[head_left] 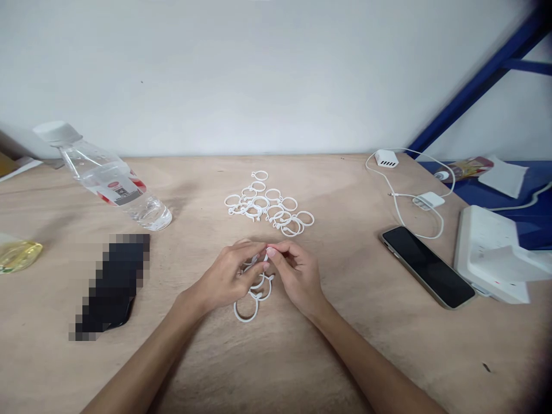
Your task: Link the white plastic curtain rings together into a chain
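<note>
Close together at the middle of the wooden table, my left hand (230,276) and my right hand (297,273) pinch a white plastic ring (266,255) between thumbs and fingers. Most of that ring is covered by the fingers. Below and between my hands, several more white rings (245,319) with small eyelets lie near or against each other; whether they are linked, I cannot tell. Farther back is a loose heap of similar white rings (261,202), spread flat and partly overlapping.
To the left stand a clear water bottle (116,178) and a dark pixelated object (114,282); a bottle with yellow liquid (19,256) is at the edge. On the right are a phone (426,264), a white power strip (487,247), a USB charger (386,158) and a looped cable.
</note>
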Demonstrator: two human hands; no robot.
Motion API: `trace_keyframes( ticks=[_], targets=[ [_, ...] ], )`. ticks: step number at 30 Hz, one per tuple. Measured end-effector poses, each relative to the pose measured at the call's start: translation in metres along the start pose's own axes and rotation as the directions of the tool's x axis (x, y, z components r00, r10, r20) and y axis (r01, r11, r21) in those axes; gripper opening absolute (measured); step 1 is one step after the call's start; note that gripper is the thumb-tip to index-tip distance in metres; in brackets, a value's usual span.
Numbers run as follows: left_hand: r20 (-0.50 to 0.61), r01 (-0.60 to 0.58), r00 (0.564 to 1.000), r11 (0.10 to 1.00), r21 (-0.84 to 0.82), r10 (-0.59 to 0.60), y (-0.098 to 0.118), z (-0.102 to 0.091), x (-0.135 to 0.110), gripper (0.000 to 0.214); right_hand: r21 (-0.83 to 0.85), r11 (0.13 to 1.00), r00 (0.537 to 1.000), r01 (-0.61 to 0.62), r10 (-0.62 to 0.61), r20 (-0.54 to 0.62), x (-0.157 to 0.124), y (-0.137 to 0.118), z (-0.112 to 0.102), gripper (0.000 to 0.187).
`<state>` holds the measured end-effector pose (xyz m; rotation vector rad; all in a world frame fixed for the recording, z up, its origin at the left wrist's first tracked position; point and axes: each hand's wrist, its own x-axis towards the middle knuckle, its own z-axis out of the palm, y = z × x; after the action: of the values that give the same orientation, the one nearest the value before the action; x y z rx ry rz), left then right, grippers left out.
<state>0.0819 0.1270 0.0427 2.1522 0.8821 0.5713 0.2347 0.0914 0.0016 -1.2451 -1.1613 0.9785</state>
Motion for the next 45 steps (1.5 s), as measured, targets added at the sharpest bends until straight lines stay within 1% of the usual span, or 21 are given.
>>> trace_keyframes(
  ticks=[3,5,7,8,10,12,13,16,18,21,24,28,30,31,32,35,37,39,41,43,45],
  targets=[
    [-0.008,-0.002,1.000,1.000,0.018,0.002,0.001,-0.004,0.000,0.020,0.004,1.000,1.000,0.012,-0.012,0.001,0.000,0.000,0.000,0.016],
    [0.005,-0.024,1.000,0.999,0.023,0.024,0.001,-0.011,0.001,0.022,0.007,0.999,0.999,0.038,-0.037,-0.023,0.000,0.000,0.000,0.013],
    [0.053,-0.050,0.997,0.999,-0.002,0.050,0.000,-0.019,0.005,0.027,-0.015,0.997,0.996,0.078,-0.078,-0.039,-0.001,0.000,-0.001,0.010],
    [0.051,-0.038,0.998,0.999,-0.009,0.038,-0.002,-0.023,0.009,0.033,-0.035,0.994,0.994,0.107,-0.108,-0.032,-0.001,-0.001,-0.001,0.009],
    [-0.077,0.058,0.996,0.998,0.024,-0.056,-0.005,-0.026,0.021,0.039,-0.068,0.981,0.984,0.179,-0.179,0.012,-0.002,-0.003,-0.002,0.009],
    [-0.128,0.115,0.987,0.983,0.144,-0.097,-0.009,-0.022,0.036,0.032,-0.071,0.967,0.969,0.245,-0.241,0.055,-0.001,-0.005,-0.003,0.012],
    [-0.117,0.120,0.988,0.972,0.200,-0.097,-0.011,-0.018,0.044,0.029,-0.065,0.962,0.963,0.265,-0.261,0.065,0.000,-0.006,-0.003,0.013],
    [-0.087,0.210,0.978,0.922,0.325,-0.192,-0.015,-0.002,0.065,0.031,-0.051,0.958,0.959,0.281,-0.279,0.050,0.002,-0.006,-0.002,0.013],
    [-0.103,0.216,0.976,0.889,0.404,-0.191,-0.016,0.007,0.074,0.033,-0.050,0.959,0.960,0.279,-0.278,0.040,0.002,-0.005,-0.002,0.012],
    [-0.144,0.226,0.973,0.869,0.441,-0.180,-0.017,0.012,0.079,0.028,-0.065,0.959,0.962,0.274,-0.272,0.035,0.002,-0.004,-0.001,0.011],
    [-0.179,0.252,0.964,0.888,0.385,-0.196,-0.017,0.009,0.077,0.021,-0.082,0.959,0.963,0.270,-0.268,0.030,0.001,-0.005,-0.001,0.010],
    [-0.348,0.298,0.914,0.926,0.230,-0.207,-0.017,-0.004,0.068,0.019,-0.092,0.962,0.966,0.257,-0.256,0.018,0.000,-0.007,-0.001,0.011],
    [-0.412,0.294,0.893,0.928,0.228,-0.182,-0.018,-0.011,0.061,0.020,-0.105,0.963,0.968,0.249,-0.249,0.011,0.000,-0.007,-0.001,0.009],
    [-0.422,0.284,0.892,0.928,0.239,-0.165,-0.019,-0.014,0.057,0.020,-0.118,0.963,0.970,0.241,-0.243,-0.004,0.000,-0.006,-0.001,0.009],
    [-0.417,0.262,0.898,0.931,0.254,-0.139,-0.019,-0.017,0.053,0.020,-0.136,0.964,0.972,0.229,-0.235,-0.030,0.000,-0.004,-0.001,0.011],
    [-0.344,0.173,0.937,0.941,0.291,-0.066,-0.016,-0.021,0.039,0.019,-0.182,0.966,0.968,0.184,-0.210,-0.137,0.001,0.001,0.000,0.028],
    [-0.306,0.127,0.951,0.955,0.267,-0.041,-0.012,-0.019,0.030,0.018,-0.200,0.960,0.962,0.194,-0.226,-0.151,0.001,0.003,0.001,0.031],
    [-0.322,0.098,0.946,0.974,0.206,-0.027,-0.008,-0.015,0.022,0.015,-0.211,0.954,0.963,0.213,-0.241,-0.120,0.002,0.004,0.001,0.024],
    [-0.371,0.077,0.928,0.989,0.124,-0.026,-0.005,-0.009,0.015,0.013,-0.205,0.958,0.973,0.198,-0.217,-0.074,0.001,0.003,0.002,0.017],
    [-0.406,0.058,0.912,0.998,-0.001,-0.053,-0.005,-0.003,0.010,0.014,-0.184,0.966,0.983,0.179,-0.183,-0.004,0.000,0.002,0.002,0.014],
    [-0.393,0.013,0.916,0.984,-0.178,-0.083,-0.006,0.003,0.008,0.014,-0.175,0.966,0.981,0.188,-0.176,0.084,-0.002,0.000,0.002,0.013]
  ],
)
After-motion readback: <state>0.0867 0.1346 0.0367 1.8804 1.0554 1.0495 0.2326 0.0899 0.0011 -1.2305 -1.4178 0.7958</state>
